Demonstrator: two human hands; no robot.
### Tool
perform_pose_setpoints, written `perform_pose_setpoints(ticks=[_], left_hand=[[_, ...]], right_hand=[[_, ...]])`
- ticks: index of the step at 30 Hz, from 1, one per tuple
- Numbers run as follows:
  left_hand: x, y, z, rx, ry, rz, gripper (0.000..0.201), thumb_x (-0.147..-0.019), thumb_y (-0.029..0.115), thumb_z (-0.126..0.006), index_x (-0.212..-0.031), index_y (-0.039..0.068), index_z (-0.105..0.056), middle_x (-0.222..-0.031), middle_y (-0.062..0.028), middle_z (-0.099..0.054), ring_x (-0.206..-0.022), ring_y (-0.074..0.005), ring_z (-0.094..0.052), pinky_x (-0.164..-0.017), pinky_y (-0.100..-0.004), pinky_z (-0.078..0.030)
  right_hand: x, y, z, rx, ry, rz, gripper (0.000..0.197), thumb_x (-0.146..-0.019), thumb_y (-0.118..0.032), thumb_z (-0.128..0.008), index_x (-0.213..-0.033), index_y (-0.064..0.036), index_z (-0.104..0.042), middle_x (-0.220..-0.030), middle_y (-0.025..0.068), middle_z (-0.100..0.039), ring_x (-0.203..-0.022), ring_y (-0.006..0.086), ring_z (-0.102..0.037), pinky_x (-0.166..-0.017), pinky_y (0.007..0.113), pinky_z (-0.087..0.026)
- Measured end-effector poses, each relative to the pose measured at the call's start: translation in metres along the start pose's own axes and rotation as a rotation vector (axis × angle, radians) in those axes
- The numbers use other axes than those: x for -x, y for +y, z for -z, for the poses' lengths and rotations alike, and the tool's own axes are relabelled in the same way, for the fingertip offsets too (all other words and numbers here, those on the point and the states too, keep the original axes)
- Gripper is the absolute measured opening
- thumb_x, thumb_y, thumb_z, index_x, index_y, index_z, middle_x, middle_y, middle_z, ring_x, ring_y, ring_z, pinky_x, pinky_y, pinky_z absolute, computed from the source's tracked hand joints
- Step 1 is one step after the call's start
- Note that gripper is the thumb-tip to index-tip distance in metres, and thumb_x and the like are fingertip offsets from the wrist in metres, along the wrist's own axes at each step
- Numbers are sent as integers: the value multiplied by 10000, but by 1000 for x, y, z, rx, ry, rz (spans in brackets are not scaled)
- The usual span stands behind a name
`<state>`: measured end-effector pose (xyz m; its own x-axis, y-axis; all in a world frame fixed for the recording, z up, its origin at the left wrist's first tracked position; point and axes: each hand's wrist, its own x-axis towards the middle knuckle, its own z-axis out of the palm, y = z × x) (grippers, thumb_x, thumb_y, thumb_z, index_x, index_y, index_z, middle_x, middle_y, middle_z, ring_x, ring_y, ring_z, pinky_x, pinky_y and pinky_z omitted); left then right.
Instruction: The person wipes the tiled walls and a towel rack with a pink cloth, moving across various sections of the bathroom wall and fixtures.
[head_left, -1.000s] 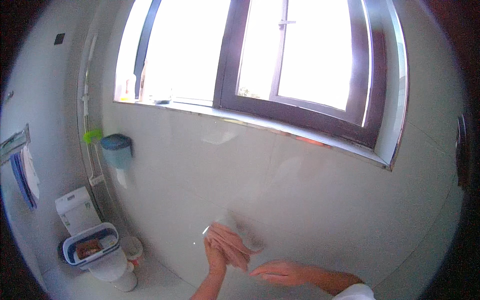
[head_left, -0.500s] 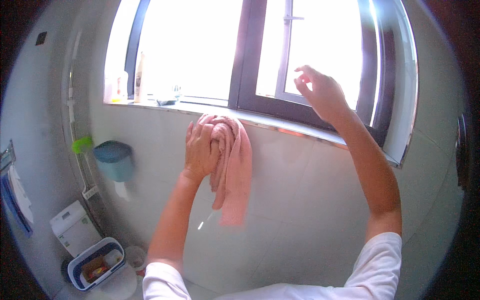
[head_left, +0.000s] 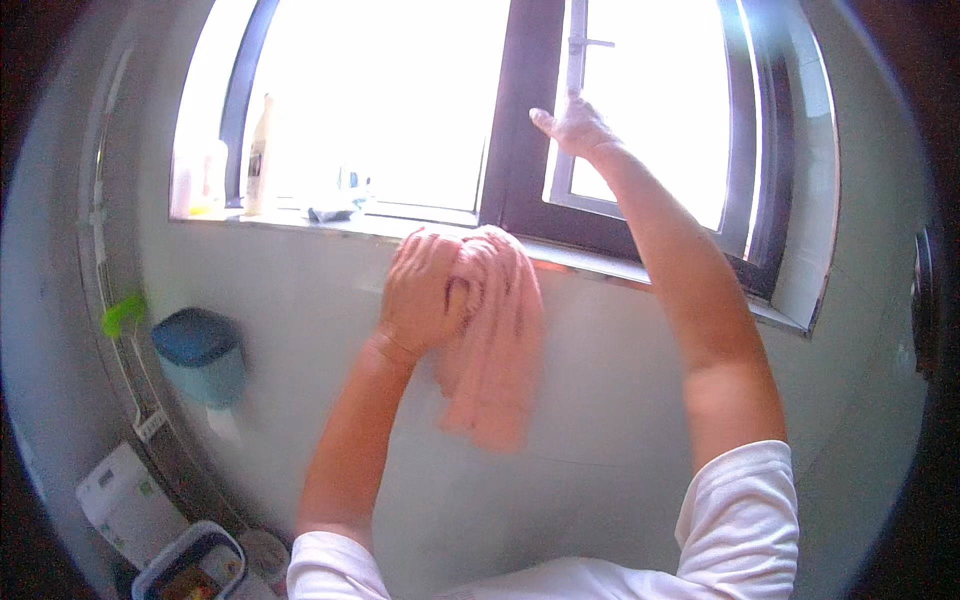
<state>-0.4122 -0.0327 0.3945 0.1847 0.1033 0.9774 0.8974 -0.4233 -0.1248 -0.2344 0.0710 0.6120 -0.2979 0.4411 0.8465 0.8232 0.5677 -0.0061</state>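
A pink towel (head_left: pixel 495 350) is bunched in my left hand (head_left: pixel 420 295) at the windowsill's front edge. Its folds hang down against the tiled wall. My right hand (head_left: pixel 580 128) is raised in front of the window's inner sash, just below its handle (head_left: pixel 590 43). The thumb points out to the left, apart from the other fingers, and nothing shows in this hand. Bright light washes out the fingertips, so whether they touch the sash I cannot tell. A dark window frame (head_left: pixel 520 130) stands between the two panes.
Bottles, one of them tall and pale (head_left: pixel 260 160), stand on the sill's left end beside a small pouch-like item (head_left: pixel 335 210). A blue-lidded bin (head_left: pixel 200 355) hangs on the wall near a green brush head (head_left: pixel 124 315). A basket (head_left: pixel 215 530) with things inside sits lower left.
My right hand has moved left and up toward the sash, its thumb now stretched out. My left hand and the towel have shifted slightly right along the sill. The view has turned a little.
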Motion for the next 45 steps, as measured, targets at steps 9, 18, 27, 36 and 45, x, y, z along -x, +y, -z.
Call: perform_pose_setpoints(ticks=[9,18,27,36,45], left_hand=[[-5,-2,-5,256,89,-58,222,-848,241,-507,-981,64,-521,-989,-142,-561,-978,-357,-528,-938,-490,-383],[-5,-7,2,308,84,-53,203,-805,203,-528,-943,56,-503,-993,-143,-552,-993,-357,-508,-934,-490,-379],[-5,-25,22,153,50,-135,227,-827,195,-522,-989,36,-505,-1227,-176,-561,-1237,-376,-457,-1084,-507,-289],[7,-50,29,299,71,-51,223,-849,206,-528,-987,31,-522,-1176,-182,-595,-1151,-357,-534,-1072,-496,-315],[15,-71,25,473,179,-142,245,-891,268,-537,-977,39,-549,-1125,-175,-613,-1100,-335,-583,-1045,-518,-352]], right_hand=[[-10,-42,-22,180,52,-410,715,-858,-472,-617,-1329,9,-376,-1324,229,-501,-1203,327,-537,-974,438,-463],[-4,-46,-42,216,15,-473,739,-851,-488,-613,-1339,4,-357,-1206,224,-600,-1117,329,-605,-953,429,-473],[-11,-45,-53,234,45,-530,793,-813,-461,-652,-1351,27,-333,-1210,233,-602,-1114,343,-609,-959,425,-477],[-17,-47,-53,236,-3,-589,862,-812,-505,-628,-1375,61,-305,-1218,239,-593,-1102,323,-619,-925,413,-504],[8,-75,-18,264,-29,-560,874,-830,-553,-605,-1353,85,-317,-1170,244,-618,-1068,327,-636,-915,393,-505]])
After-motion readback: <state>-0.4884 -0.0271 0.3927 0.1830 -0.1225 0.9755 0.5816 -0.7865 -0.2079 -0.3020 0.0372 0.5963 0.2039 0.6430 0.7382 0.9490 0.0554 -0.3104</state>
